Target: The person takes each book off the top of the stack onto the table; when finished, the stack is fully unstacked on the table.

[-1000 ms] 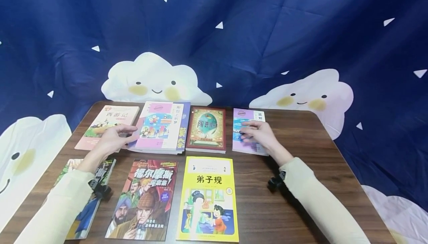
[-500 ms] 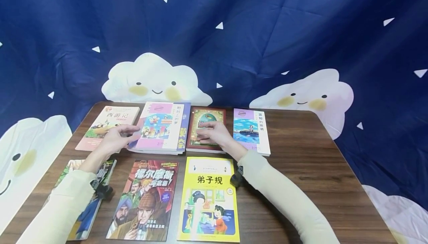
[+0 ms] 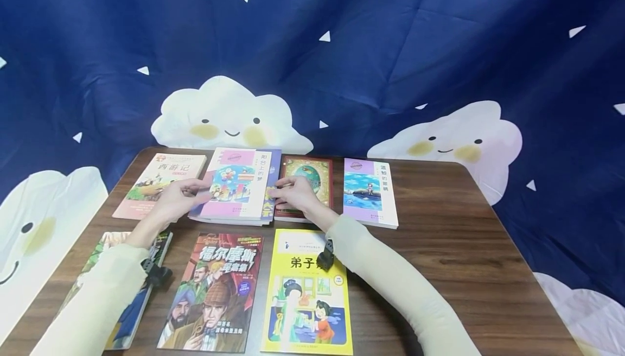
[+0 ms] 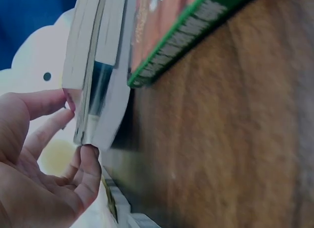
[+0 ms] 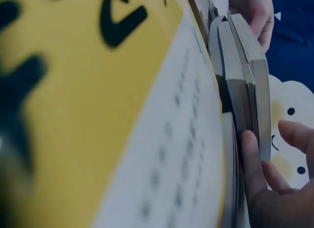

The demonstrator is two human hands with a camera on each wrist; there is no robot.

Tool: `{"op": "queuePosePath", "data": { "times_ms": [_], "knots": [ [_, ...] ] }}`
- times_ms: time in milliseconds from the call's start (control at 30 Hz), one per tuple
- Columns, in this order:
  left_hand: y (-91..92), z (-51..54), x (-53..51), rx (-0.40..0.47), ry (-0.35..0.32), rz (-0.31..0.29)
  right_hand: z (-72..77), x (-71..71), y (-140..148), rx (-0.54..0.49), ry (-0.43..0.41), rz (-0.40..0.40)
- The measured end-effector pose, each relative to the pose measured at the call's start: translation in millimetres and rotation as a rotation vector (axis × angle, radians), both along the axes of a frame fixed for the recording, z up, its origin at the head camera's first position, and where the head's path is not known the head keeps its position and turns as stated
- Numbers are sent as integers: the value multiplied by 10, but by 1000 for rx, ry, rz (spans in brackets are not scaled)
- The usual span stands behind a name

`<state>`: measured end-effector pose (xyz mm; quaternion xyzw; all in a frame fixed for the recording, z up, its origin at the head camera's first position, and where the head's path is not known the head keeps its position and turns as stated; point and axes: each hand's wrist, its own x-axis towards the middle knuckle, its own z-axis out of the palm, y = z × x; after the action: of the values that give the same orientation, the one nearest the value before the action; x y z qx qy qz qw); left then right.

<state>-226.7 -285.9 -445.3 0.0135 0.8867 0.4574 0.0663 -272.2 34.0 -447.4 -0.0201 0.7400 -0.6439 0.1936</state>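
Observation:
A stack of books [image 3: 231,185] lies at the back left of the table, a pink-and-white cover on top and a purple book showing along its right side. My left hand [image 3: 177,202] touches its left edge; in the left wrist view the left hand [image 4: 44,161] has its fingertips against the stacked books [image 4: 81,56]. My right hand [image 3: 299,196] is over the dark red book [image 3: 326,193], fingertips at the stack's right edge. In the right wrist view, the right hand [image 5: 279,193] has a finger against the stack [image 5: 238,90].
Left of the stack lies a pink-and-cream book [image 3: 141,190]; at the back right lies a blue-and-purple book [image 3: 363,198]. In front are a green-edged book [image 3: 128,320], a detective book [image 3: 210,296] and a yellow book [image 3: 305,291]. A blue cloud-print curtain [image 3: 342,63] hangs behind the table.
My right hand has moved left from the blue-and-purple book, across the dark red book, to the stack's right edge. My left hand has stayed at the stack's left edge.

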Motion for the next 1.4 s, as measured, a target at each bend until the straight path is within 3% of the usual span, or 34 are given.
{"op": "queuePosePath", "data": {
  "times_ms": [233,433,767,1133,1400],
  "knots": [
    [64,4,-39,-10,25,3,-10,-2,-74,73,58,-81],
    [111,-6,-46,-21,63,-11,-6,-8,-100,118,75,-94],
    [33,13,18,5,29,10,15,-33,-4,20,-51,-73],
    [-4,-22,52,-11,22,77,28,-31,306,-30,-117,83],
    [-43,-47,34,-27,22,77,62,155,722,-150,-137,28]
  ]
}}
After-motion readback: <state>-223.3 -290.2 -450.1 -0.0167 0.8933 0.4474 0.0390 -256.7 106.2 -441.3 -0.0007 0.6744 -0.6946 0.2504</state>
